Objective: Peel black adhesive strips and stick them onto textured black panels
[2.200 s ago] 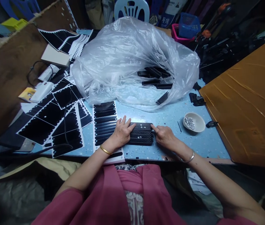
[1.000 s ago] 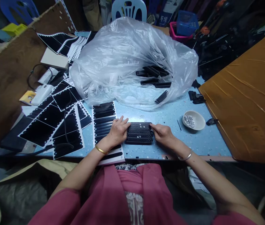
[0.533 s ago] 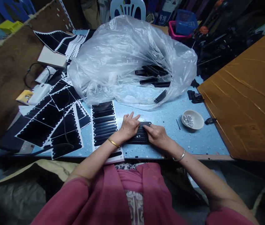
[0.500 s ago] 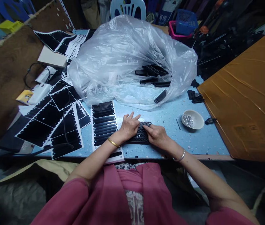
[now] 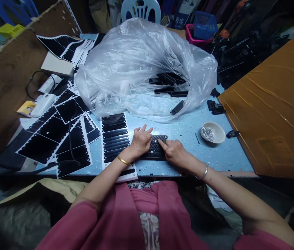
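Observation:
A black textured plastic piece (image 5: 157,151) with small silvery rings on it lies flat on the light blue speckled table (image 5: 143,168). My left hand (image 5: 141,140) is at its left edge, thumb and index finger drawn together, the other fingers raised and spread. Whatever it pinches is hidden. From the right, my right hand (image 5: 175,151) reaches over the piece, index finger on its upper part and the rest curled; anything under the fingertips is too small to make out. Left of my left hand lies a white sheet of black adhesive strips (image 5: 115,139), partly under my forearm.
A large clear plastic bag (image 5: 136,62) with black plastic pieces (image 5: 170,78) fills the back. At right stand a white bowl (image 5: 217,134) of small silvery parts, a thin dark stick (image 5: 197,138) and a brown taped box (image 5: 271,114). More black sticker sheets (image 5: 49,130) overlap at left.
My left hand has shifted very slightly left, and its fingers remain raised. My right hand has edged a little back from the upper part of the piece, uncovering a ring.

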{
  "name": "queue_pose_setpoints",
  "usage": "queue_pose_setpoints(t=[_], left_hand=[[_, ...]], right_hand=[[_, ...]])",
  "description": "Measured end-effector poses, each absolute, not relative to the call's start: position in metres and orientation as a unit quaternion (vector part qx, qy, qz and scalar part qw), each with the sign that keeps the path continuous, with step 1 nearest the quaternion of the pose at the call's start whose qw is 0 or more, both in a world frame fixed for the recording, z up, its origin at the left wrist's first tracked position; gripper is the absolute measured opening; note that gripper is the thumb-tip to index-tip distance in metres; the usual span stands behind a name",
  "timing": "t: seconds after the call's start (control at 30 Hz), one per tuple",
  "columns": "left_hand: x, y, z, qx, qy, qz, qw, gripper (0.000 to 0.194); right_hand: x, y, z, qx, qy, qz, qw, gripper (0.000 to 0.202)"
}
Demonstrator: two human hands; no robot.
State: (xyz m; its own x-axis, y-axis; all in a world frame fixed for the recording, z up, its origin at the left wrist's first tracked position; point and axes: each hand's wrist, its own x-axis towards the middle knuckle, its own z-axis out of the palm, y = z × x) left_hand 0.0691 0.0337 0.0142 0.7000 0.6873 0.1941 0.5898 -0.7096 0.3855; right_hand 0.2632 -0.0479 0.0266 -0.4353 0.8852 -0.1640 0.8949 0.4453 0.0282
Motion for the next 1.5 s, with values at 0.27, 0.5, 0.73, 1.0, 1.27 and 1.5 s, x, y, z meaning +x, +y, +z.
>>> queue_pose_setpoints(t=[0.27, 0.5, 0.73, 1.0, 1.27, 1.5], left_hand=[[0.044, 0.022, 0.006, 0.906, 0.353, 0.194, 0.131, 0.018], [0.031, 0.005, 0.012, 0.925, 0.327, 0.168, 0.098, 0.050], [0.032, 0.000, 0.009, 0.934, 0.320, 0.135, 0.081, 0.058], [0.031, 0.000, 0.004, 0.930, 0.323, 0.148, 0.095, 0.061], [0.031, 0.000, 0.002, 0.930, 0.323, 0.145, 0.096, 0.059], [0.032, -0.002, 0.002, 0.935, 0.316, 0.145, 0.069, 0.058]], right_hand=[[0.260, -0.048, 0.035, 0.521, 0.847, -0.035, 0.103, 0.055], [0.259, -0.047, 0.040, 0.503, 0.854, -0.035, 0.129, 0.056], [0.274, -0.052, 0.036, 0.477, 0.868, 0.006, 0.142, 0.054], [0.304, -0.061, 0.009, 0.476, 0.873, 0.023, 0.103, 0.053], [0.323, -0.055, -0.015, 0.470, 0.879, -0.065, -0.040, 0.066], [0.322, -0.055, -0.008, 0.475, 0.877, -0.072, 0.006, 0.063]])
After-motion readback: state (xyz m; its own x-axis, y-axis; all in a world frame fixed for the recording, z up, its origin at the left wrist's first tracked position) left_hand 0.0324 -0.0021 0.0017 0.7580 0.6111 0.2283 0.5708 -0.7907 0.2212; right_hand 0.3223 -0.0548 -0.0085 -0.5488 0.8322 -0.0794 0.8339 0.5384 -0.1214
